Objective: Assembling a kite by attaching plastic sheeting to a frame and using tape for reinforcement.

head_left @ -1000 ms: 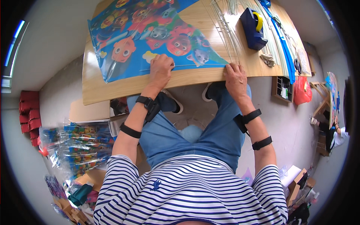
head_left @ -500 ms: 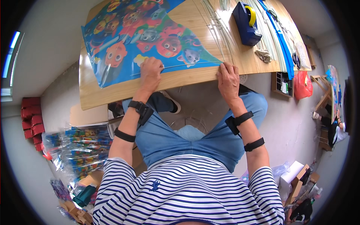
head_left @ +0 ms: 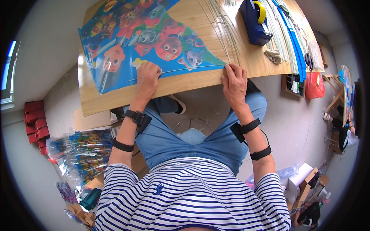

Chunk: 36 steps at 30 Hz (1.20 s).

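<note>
The light, flimsy cartoon-printed kite [head_left: 142,42] is pinned flat to the bench [head_left: 254,65] along its thin rod [head_left: 192,68] by left hand [head_left: 147,77] and right hand [head_left: 234,81].

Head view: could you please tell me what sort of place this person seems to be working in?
Probably a small kite-making workshop. A colourful cartoon-printed kite sail lies on the wooden table, a bundle of thin pale rods lies beside it, and packs of wrapped kites are stacked on the floor.

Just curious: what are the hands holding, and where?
Both hands press a colourful kite sheet flat: left hand on its near edge, right hand at its corner.
</note>
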Each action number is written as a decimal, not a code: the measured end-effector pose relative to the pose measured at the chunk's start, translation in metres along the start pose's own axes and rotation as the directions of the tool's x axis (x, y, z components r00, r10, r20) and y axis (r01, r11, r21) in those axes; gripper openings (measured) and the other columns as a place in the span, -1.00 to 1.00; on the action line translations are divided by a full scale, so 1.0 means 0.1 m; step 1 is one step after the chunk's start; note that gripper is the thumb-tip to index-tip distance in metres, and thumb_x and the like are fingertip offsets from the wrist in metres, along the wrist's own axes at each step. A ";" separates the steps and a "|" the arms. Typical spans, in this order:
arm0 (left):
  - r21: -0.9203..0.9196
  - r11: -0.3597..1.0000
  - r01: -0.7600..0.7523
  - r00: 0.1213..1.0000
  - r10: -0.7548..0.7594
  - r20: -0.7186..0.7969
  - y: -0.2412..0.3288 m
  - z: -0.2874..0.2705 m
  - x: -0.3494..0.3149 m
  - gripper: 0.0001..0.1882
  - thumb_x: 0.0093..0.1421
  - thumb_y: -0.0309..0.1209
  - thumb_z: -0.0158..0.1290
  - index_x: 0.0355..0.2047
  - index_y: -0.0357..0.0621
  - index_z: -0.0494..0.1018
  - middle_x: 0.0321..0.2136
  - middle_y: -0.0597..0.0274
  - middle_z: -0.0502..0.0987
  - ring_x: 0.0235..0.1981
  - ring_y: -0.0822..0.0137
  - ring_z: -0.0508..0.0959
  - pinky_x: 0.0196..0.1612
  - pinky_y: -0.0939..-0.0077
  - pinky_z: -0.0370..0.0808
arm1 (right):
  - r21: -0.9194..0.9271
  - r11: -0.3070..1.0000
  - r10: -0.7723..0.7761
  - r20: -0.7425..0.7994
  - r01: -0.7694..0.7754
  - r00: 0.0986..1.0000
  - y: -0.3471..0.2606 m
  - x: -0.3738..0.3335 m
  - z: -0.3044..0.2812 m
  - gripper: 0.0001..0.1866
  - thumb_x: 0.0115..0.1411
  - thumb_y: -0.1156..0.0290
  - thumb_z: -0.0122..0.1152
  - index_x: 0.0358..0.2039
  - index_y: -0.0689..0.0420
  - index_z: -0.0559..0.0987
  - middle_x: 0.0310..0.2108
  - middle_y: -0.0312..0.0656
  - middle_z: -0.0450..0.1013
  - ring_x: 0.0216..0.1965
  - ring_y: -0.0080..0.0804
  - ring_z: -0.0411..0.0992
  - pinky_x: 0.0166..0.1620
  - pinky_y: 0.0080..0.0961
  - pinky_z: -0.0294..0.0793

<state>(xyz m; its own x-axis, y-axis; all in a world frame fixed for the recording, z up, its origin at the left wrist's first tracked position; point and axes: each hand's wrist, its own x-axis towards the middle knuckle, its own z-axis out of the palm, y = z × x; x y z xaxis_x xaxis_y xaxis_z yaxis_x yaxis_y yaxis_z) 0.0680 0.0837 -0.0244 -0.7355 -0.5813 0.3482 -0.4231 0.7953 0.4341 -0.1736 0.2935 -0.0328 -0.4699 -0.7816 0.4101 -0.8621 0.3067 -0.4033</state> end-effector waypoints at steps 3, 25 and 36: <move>0.012 1.000 -0.005 1.000 0.005 -0.011 0.00 0.01 0.01 -0.89 0.01 -0.56 0.14 -0.47 -0.14 0.43 -0.41 0.19 0.41 -0.24 0.11 0.42 -0.12 0.23 0.31 | -0.022 0.999 -0.023 -0.002 0.023 1.000 0.02 0.00 0.00 -0.55 0.03 0.49 0.28 0.00 0.21 0.53 -0.01 -0.14 0.39 -0.02 -0.08 0.33 0.07 -0.19 0.33; -0.042 0.999 -0.020 0.999 0.018 -0.048 0.09 0.07 0.00 -0.93 0.06 -0.53 0.13 -0.46 -0.10 0.45 -0.42 0.21 0.36 -0.27 0.14 0.39 -0.10 0.26 0.29 | -0.167 0.982 -0.087 0.000 0.085 0.996 -0.06 -0.03 0.09 -0.58 0.12 0.40 0.27 0.03 0.14 0.56 0.03 -0.13 0.38 0.00 -0.09 0.29 0.11 -0.21 0.30; -0.048 0.999 -0.024 0.998 0.022 -0.050 0.17 0.20 0.06 -0.91 0.02 -0.52 0.15 -0.46 -0.08 0.46 -0.42 0.22 0.37 -0.27 0.16 0.39 -0.09 0.27 0.28 | -0.176 0.981 -0.076 0.008 0.076 0.997 -0.01 -0.04 0.06 -0.57 0.13 0.40 0.27 0.04 0.15 0.55 0.03 -0.11 0.37 0.01 -0.10 0.29 0.10 -0.20 0.28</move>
<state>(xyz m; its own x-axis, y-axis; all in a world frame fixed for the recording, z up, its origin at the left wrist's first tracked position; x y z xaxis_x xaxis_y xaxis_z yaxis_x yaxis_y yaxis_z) 0.0463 0.0972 -0.0314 -0.7168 -0.5719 0.3990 -0.3797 0.8000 0.4646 -0.1696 0.2929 -0.0387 -0.4014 -0.8069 0.4334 -0.9154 0.3369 -0.2205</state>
